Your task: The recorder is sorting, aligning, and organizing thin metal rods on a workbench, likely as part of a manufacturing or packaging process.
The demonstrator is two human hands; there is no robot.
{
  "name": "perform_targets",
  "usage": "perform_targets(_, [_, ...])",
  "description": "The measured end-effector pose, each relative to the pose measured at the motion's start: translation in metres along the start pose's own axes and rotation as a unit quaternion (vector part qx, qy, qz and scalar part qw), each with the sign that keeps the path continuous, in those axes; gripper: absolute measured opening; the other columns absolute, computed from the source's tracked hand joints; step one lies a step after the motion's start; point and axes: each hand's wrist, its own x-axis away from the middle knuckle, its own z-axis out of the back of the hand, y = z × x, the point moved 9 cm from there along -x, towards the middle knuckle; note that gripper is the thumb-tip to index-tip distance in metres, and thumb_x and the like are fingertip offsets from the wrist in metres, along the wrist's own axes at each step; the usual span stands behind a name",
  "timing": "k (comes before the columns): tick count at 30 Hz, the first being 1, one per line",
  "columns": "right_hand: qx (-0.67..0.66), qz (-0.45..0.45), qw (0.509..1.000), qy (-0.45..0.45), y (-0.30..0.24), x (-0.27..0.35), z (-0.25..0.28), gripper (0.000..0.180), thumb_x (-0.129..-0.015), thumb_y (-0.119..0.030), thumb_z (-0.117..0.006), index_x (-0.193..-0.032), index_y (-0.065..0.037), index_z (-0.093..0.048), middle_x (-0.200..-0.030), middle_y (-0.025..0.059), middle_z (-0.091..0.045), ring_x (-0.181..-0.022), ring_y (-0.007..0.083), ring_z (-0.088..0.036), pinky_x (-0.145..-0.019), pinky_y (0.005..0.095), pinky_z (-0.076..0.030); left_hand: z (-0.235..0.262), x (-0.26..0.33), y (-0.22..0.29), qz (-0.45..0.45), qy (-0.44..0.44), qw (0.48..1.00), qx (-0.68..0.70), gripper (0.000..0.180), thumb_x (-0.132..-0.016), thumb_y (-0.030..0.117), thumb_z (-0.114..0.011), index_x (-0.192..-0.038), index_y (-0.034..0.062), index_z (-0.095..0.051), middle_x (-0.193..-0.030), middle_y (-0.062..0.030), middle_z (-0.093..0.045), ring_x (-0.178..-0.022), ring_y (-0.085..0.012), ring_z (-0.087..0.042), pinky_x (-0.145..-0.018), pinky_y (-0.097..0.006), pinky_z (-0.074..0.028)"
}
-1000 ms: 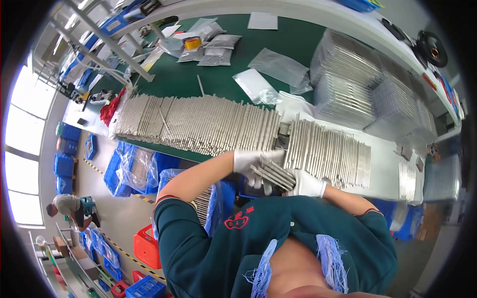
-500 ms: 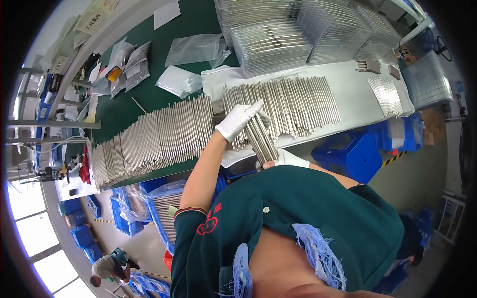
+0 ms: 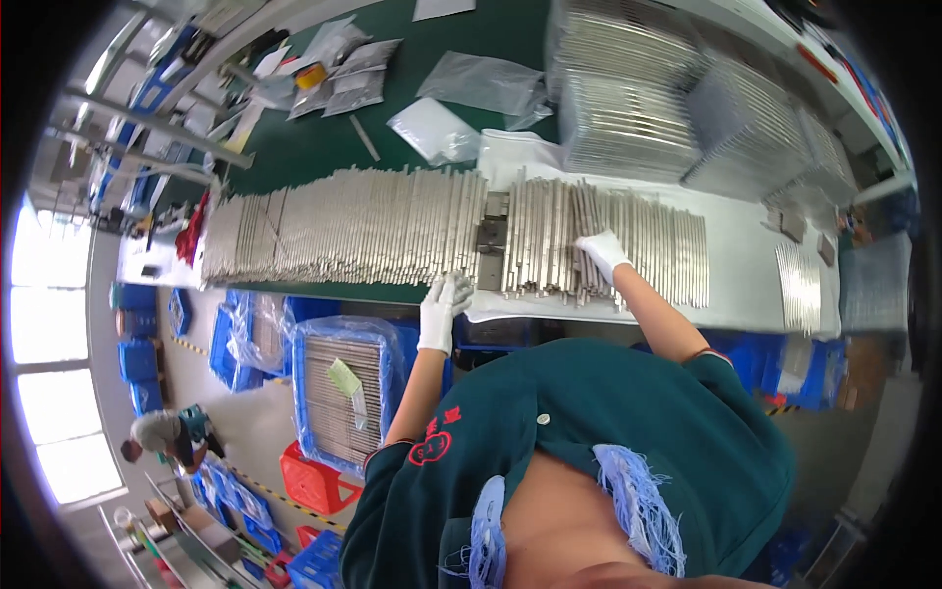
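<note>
Silvery metal rods lie side by side in two long rows on the table. My right hand (image 3: 603,253), in a white glove, is closed over a tilted bunch of metal rods (image 3: 589,208) within the right row; its fingertips are partly hidden among them. My left hand (image 3: 445,306), gloved too, is open with fingers apart at the near ends of the left row of rods (image 3: 343,231). Nothing shows in its grasp. Between the two rows stand dark metal blocks (image 3: 492,236).
Clear plastic trays (image 3: 628,123) are stacked at the back right. Plastic bags (image 3: 481,80) and a white packet (image 3: 434,130) lie behind the rods. A small group of thin rods (image 3: 799,285) is at the far right. Below the table stand a blue crate (image 3: 343,388) and a red stool (image 3: 312,479).
The rod bundle that both hands held near my body is now down in the right row under my right hand. My left hand has released it and moved to the left row's near edge.
</note>
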Motion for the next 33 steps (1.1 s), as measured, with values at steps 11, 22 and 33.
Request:
perform_targets(11, [0.585,-0.007,0.811,-0.009,-0.053,-0.002,-0.020,0.098,-0.088,-0.061,-0.040,-0.146,0.007,-0.001,-0.115,0.0304,-0.060,-0.107,0.0392,-0.061,-0.094,0.0422,-0.045,0.146,0.030,-0.013,-0.119,0.247,0.948,-0.162,0.024,-0.093,0.021,-0.057,-0.109,0.0051,-0.065,-0.097,-0.0170,-0.069,-0.087,-0.0235,-0.069,-0.079,-0.033,-0.053])
perform_targets(22, [0.644,-0.068,0.760,-0.064,-0.058,0.032,-0.014,0.067,-0.093,-0.057,-0.033,-0.118,-0.001,-0.060,-0.110,0.0242,-0.064,-0.104,0.0393,-0.062,-0.091,0.0442,-0.046,0.222,-0.012,0.100,-0.235,0.258,0.895,-0.278,0.023,-0.091,0.020,-0.061,-0.110,0.0083,-0.066,-0.094,-0.0146,-0.069,-0.083,-0.0222,-0.068,-0.075,-0.032,-0.053])
perform_targets(33, [0.455,0.366,0.812,-0.020,-0.280,-0.081,-0.262,0.043,-0.094,-0.040,-0.045,-0.128,-0.016,-0.054,-0.113,0.0225,-0.062,-0.105,0.0392,-0.059,-0.090,0.0428,-0.046,0.253,0.077,0.006,-0.172,0.244,0.915,-0.273,0.024,-0.089,0.011,-0.060,-0.112,0.0041,-0.064,-0.099,-0.0157,-0.068,-0.092,-0.0260,-0.067,-0.081,-0.034,-0.052])
